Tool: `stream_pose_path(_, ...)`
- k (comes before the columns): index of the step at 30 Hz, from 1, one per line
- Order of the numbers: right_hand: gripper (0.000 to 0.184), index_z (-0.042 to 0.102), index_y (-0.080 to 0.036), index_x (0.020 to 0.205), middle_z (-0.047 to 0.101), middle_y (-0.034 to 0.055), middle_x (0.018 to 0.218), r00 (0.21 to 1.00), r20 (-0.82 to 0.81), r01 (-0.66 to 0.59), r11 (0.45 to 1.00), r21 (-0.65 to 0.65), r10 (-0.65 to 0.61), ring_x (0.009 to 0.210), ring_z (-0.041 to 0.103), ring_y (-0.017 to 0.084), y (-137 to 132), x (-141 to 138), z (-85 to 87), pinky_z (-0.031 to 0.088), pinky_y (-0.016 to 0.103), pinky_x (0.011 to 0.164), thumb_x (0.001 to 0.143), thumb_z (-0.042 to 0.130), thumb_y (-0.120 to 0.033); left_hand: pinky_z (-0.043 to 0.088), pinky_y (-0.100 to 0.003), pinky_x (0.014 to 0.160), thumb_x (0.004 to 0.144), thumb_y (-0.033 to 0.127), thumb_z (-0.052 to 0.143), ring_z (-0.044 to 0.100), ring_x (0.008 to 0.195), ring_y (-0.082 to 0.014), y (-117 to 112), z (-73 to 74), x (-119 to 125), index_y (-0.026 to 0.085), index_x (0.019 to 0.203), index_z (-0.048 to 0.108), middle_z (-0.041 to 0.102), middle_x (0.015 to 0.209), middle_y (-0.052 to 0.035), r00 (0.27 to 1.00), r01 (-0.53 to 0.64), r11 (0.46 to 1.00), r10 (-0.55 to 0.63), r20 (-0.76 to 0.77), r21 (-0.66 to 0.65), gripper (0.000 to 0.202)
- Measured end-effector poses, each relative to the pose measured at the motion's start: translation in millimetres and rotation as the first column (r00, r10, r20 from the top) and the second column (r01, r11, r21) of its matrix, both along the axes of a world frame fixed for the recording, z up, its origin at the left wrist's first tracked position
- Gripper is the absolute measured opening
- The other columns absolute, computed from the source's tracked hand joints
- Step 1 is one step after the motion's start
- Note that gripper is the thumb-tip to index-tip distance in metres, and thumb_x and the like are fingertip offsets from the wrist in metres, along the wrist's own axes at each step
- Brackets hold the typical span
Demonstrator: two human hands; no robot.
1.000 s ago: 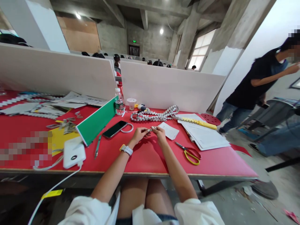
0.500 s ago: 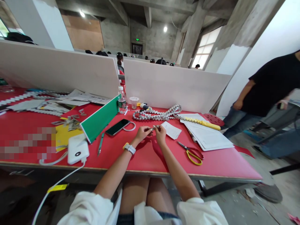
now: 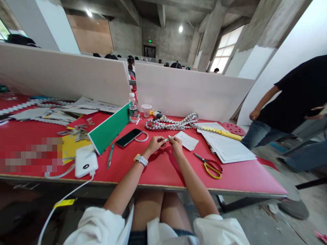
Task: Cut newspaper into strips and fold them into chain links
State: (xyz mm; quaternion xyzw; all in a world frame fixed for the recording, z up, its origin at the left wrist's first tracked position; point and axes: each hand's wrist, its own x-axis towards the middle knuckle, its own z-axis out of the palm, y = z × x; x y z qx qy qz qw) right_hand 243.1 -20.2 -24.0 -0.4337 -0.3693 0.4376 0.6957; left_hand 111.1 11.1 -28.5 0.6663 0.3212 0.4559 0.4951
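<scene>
My left hand and my right hand meet above the red table, both closed in a pinch. Between their fingertips is a small pale piece, too small to tell its exact kind. A small printed sheet lies just beyond my right hand. Behind my hands rests a long grey-white zigzag chain, which looks like folded paper. Scissors with red and yellow handles lie to the right, blades slightly apart. To the left of my left hand are a dark-screened phone and a white ring.
Left stand a green divider board, a white power bank with its cable, and a craft knife. A water bottle and plastic cup stand behind. White papers lie right; a person in black stands beyond.
My fingers have shifted slightly around the small pale piece, still close together. The person at the right has moved a little. The view has shifted slightly.
</scene>
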Motion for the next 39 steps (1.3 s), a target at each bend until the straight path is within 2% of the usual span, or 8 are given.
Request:
stream_pose_path(5,0.024,0.059,-0.019,0.061,0.054,-0.0031,0.056,1.000,0.025,0.004,1.000,0.001,-0.004,0.052,0.045,0.010,0.0,-0.4,1.9,0.037,0.025,0.055,0.064,0.071,-0.039,0.052,-0.026,0.060,0.072,0.038,0.067,0.064,0.061,-0.0152,1.2,0.2,-0.8,0.014,0.084,0.069,0.068,0.068,-0.0040,0.999,0.034,0.998,-0.032,0.043,-0.047,0.028)
stream_pose_path(8,0.023,0.059,-0.018,0.063,0.055,-0.0029,0.057,0.987,0.140,0.077,0.997,0.031,-0.081,0.054,0.046,0.011,-2.2,-2.9,6.6,0.037,0.025,0.057,0.066,0.068,-0.040,0.050,-0.026,0.059,0.072,0.036,0.067,0.062,0.059,-0.0140,-0.6,2.4,0.5,0.013,0.083,0.068,0.067,0.066,-0.0037,0.999,0.015,0.999,-0.013,0.046,-0.047,0.025)
stream_pose_path(14,0.018,0.060,-0.019,0.069,0.061,0.0014,0.068,0.811,0.501,0.234,0.952,0.195,-0.302,0.067,0.052,0.016,-10.0,-8.6,9.9,0.040,0.029,0.066,0.076,0.057,-0.035,0.046,-0.024,0.051,0.072,0.034,0.067,0.055,0.050,-0.0115,-6.7,9.3,2.5,0.010,0.080,0.066,0.064,0.061,-0.0040,0.998,-0.050,0.995,0.053,0.034,-0.084,0.026)
stream_pose_path(19,0.015,0.064,-0.018,0.078,0.065,0.0045,0.077,0.763,0.565,0.204,0.947,0.249,-0.313,0.074,0.058,0.018,-12.8,-7.2,8.6,0.044,0.031,0.071,0.078,0.054,-0.029,0.045,-0.026,0.051,0.071,0.034,0.066,0.055,0.050,-0.0123,-7.8,12.0,1.7,0.015,0.079,0.067,0.065,0.061,-0.0033,0.997,-0.074,0.993,0.076,0.022,-0.094,0.020)
stream_pose_path(27,0.020,0.063,-0.018,0.094,0.066,0.0073,0.089,0.711,0.639,0.094,0.940,0.327,-0.293,0.082,0.062,0.019,-17.9,-12.6,9.7,0.049,0.033,0.076,0.077,0.052,-0.019,0.043,-0.024,0.050,0.072,0.033,0.064,0.055,0.051,-0.0119,-6.9,9.6,-0.7,0.016,0.071,0.060,0.059,0.057,-0.0004,0.975,-0.222,0.974,0.223,-0.021,0.040,0.018)
stream_pose_path(33,0.030,0.055,-0.020,0.106,0.066,0.0060,0.093,0.779,0.584,0.055,0.953,0.299,-0.228,0.087,0.064,0.020,-19.2,-16.2,9.1,0.050,0.035,0.081,0.076,0.055,-0.019,0.042,-0.023,0.051,0.073,0.038,0.064,0.056,0.053,-0.0127,-7.7,6.3,0.2,0.016,0.070,0.059,0.059,0.056,0.0000,0.940,-0.319,0.933,0.334,-0.068,0.166,0.022)
stream_pose_path(35,0.030,0.054,-0.020,0.106,0.066,0.0047,0.087,0.818,0.536,0.060,0.959,0.278,-0.207,0.083,0.064,0.019,-17.8,-13.8,11.6,0.050,0.035,0.079,0.076,0.056,-0.021,0.044,-0.024,0.053,0.075,0.038,0.062,0.057,0.055,-0.0132,-7.5,7.2,0.0,0.016,0.073,0.060,0.061,0.059,-0.0008,0.950,-0.287,0.943,0.303,-0.077,0.169,0.023)
stream_pose_path(39,0.032,0.057,-0.019,0.102,0.064,0.0028,0.078,0.877,0.444,0.100,0.972,0.213,-0.187,0.077,0.062,0.018,-11.2,-2.4,17.2,0.049,0.033,0.075,0.072,0.063,-0.028,0.048,-0.025,0.058,0.079,0.044,0.058,0.061,0.061,-0.0147,-7.5,10.1,0.6,0.016,0.083,0.065,0.066,0.070,-0.0036,0.987,-0.138,0.982,0.148,-0.066,0.132,0.029)
